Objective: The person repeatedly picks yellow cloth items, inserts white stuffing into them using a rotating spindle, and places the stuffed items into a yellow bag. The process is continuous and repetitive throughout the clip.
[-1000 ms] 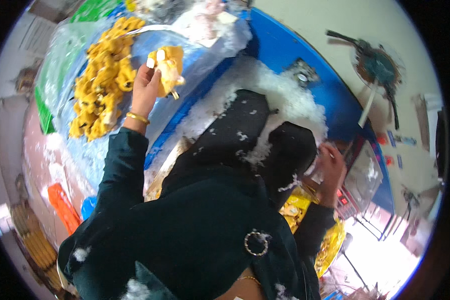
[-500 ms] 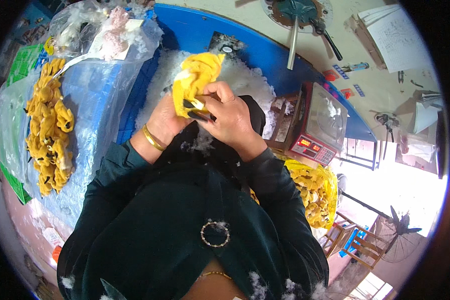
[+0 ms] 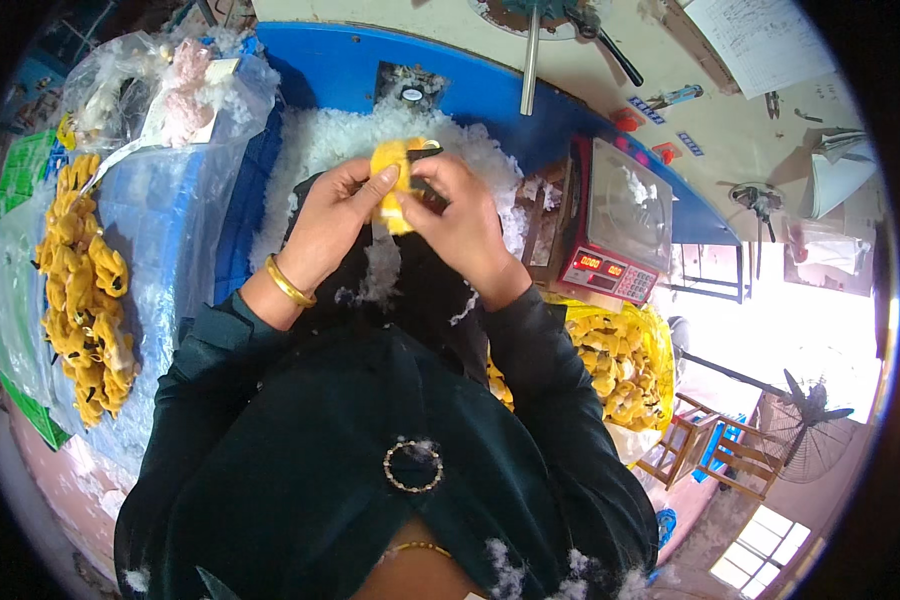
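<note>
A small yellow plush piece (image 3: 394, 180), with a black strip at its top and some white on it, is held between both hands in front of my body. My left hand (image 3: 332, 215) pinches its left side, thumb laid across the fabric. On the other side my right hand (image 3: 462, 218) grips it with bent fingers by the black part. Loose white stuffing fluff (image 3: 320, 145) is heaped beyond the hands, and a tuft (image 3: 380, 270) clings to the black cloth on my lap.
On the left, a pile of yellow plush pieces (image 3: 85, 290) lies on clear plastic over a blue surface. A red scale (image 3: 610, 262) stands to the right. Below it, a yellow bag (image 3: 625, 365) holds more pieces. A metal fixture with a rod (image 3: 530, 60) sits on the far table.
The plush piece has been turned and bunched smaller between my fingers. My left thumb now presses on its front. The view has shifted slightly.
</note>
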`<state>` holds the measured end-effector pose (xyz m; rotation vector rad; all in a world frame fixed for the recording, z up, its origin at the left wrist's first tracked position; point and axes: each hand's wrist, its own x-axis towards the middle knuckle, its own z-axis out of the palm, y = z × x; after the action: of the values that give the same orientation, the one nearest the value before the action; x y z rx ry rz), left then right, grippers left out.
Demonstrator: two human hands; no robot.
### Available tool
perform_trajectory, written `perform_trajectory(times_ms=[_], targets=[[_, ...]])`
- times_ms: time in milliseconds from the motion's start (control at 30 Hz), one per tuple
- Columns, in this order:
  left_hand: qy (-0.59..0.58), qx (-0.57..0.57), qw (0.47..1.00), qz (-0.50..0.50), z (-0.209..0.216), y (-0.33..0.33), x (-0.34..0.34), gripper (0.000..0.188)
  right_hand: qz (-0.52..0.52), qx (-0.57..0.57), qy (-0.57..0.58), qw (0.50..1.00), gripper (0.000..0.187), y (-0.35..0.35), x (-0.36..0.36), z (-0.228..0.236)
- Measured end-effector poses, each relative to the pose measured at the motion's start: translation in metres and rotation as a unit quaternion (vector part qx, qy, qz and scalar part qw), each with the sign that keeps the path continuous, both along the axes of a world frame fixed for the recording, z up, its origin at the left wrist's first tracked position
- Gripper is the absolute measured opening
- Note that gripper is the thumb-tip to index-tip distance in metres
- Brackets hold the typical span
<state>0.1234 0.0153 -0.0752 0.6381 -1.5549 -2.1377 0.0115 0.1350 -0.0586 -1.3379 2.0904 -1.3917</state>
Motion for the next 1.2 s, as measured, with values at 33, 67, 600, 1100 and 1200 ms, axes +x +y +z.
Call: perform_trajectory(times_ms=[33,67,600,1100,1200], targets=[[0.026,0.057,0.998,0.023,0.001,0.002,-0.003,0.019,0.023,0.0,0.039,0.999,0.03,0.002,0.002,0.004],[0.024,0.061,0.998,-0.016,0.001,-0.002,-0.002,0.018,0.073,0.008,0.039,0.997,0.03,0.007,-0.001,0.004],[-0.035,-0.081,0.92,-0.382,0.044,-0.027,-0.05,0.013,0.226,0.092,-0.274,0.93,0.031,0.04,-0.07,0.017],[0.082,-0.6,0.776,-0.176,0.065,-0.028,-0.116,0.018,-0.099,-0.01,0.268,0.958,0.014,0.053,-0.123,0.033],[0.055,-0.668,0.736,-0.095,0.068,-0.017,-0.125,0.018,-0.143,0.015,0.275,0.951,0.014,0.047,-0.134,0.033]])
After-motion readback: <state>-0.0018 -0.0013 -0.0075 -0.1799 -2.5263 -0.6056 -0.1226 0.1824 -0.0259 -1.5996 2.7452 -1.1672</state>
